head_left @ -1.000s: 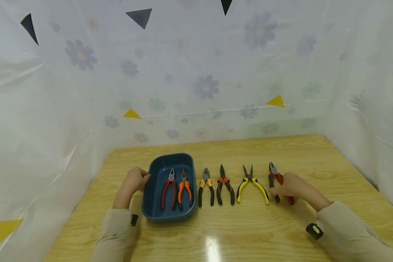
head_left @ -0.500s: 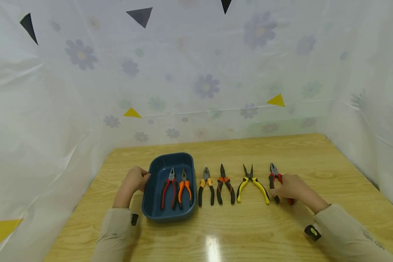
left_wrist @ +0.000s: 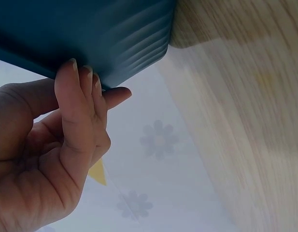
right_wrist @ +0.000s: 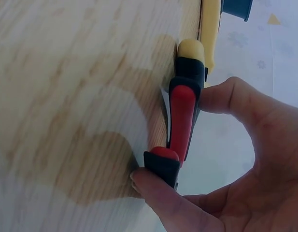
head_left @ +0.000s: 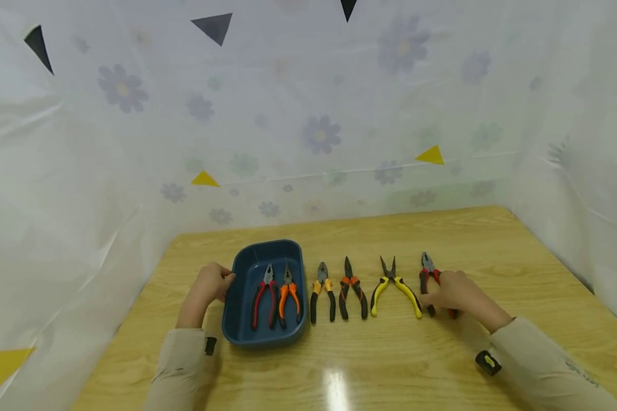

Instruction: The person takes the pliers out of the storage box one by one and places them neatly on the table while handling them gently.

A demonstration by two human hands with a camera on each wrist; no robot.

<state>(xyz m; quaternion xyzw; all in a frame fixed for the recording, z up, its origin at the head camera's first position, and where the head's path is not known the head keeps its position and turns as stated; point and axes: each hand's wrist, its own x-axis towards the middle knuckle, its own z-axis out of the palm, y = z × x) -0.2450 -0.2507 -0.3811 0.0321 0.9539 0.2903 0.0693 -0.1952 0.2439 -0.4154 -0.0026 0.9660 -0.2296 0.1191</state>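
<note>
The red pliers (right_wrist: 181,116) were on the tabletop (head_left: 391,365) side well to the right of the bin (head_left: 264,343), the farthest pair from it; whether they touched the wood, I could not tell. The right hand (head_left: 457,294) pinched them across both handles, thumb on one side and fingers on the other, their heads pointing away from the person. Nearer the bin, in one row to its right, lay the yellow pliers (head_left: 391,275), then the black-orange pliers (head_left: 355,283), then the amber pliers (head_left: 323,278), just beside its wall. Inside the bin, side by side, were a red-black pair (head_left: 269,279) and, to its right, an orange pair (head_left: 288,281). At the bin's left edge, the left hand (head_left: 212,282) pinched the rim, fingers close together. Beyond the bin hung a flowered sheet (head_left: 288,211).
</note>
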